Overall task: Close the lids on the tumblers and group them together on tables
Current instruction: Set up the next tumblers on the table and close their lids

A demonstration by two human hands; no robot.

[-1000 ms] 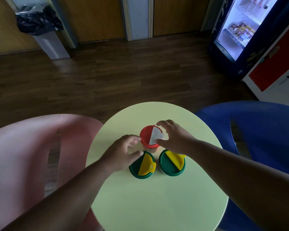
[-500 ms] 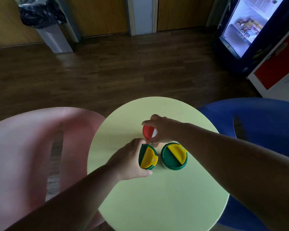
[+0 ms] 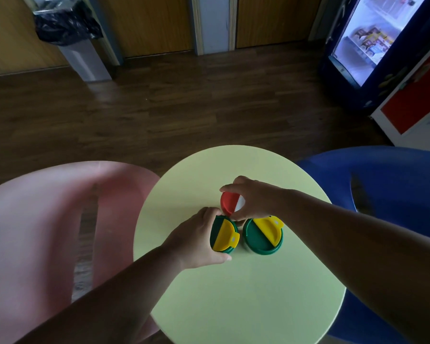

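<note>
Three tumblers stand close together near the middle of the round pale-green table (image 3: 246,306). My left hand (image 3: 196,242) wraps the left green-lidded tumbler (image 3: 222,234), whose yellow flap lies flat. My right hand (image 3: 256,199) grips the red-lidded tumbler (image 3: 230,203) from above and the right; its white flap shows under my fingers. The second green-lidded tumbler (image 3: 262,235) stands free on the right, with its yellow flap down.
A pink chair (image 3: 47,232) sits left of the table and a blue chair (image 3: 387,189) right of it. Dark wood floor lies beyond. A bin with a black bag (image 3: 72,38) stands at the far left, a lit fridge (image 3: 368,38) at the far right.
My left hand has closed around the left green tumbler. My right hand has shifted over the red tumbler and now grips it, covering most of the white flap.
</note>
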